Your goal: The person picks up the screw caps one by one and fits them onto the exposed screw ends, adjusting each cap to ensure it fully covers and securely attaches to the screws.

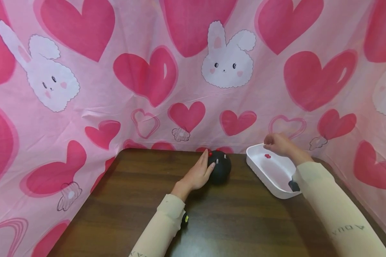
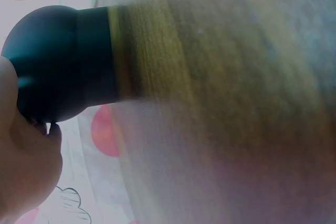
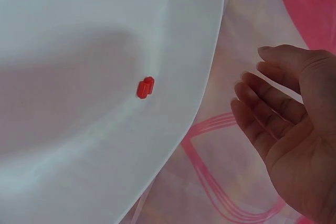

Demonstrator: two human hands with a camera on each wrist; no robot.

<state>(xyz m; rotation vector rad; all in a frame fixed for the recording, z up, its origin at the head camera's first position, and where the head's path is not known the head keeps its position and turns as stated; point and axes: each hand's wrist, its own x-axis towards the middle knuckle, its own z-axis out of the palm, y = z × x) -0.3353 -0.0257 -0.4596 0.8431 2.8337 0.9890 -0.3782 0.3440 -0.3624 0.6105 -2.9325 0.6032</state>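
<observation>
Resting against the near-left side of a round black ball-shaped object [image 1: 221,166], the left hand [image 1: 197,175] lies with its fingers stretched up over the curve, a released grip that touches rather than clasps; the object sits at the far edge of the dark wooden bench [image 1: 122,200], near its middle, with small red spots on its top. From the left wrist view the black object [image 2: 63,69] bulges just past the palm, pressed to it, though the blur hides how the fingertips lie. At the far right corner of the bench stands a white tray [image 1: 260,173], and one small red piece [image 1: 267,156] lies inside it toward its far end. The right hand [image 1: 278,143] hovers over the tray's far rim, and the right wrist view shows the hand [image 3: 294,129] with relaxed, slightly bent fingers holding nothing, the red piece [image 3: 145,87] lying apart from it, on the tray floor beyond the rim. Pink heart-and-rabbit cloth [image 1: 193,71] hangs behind.
</observation>
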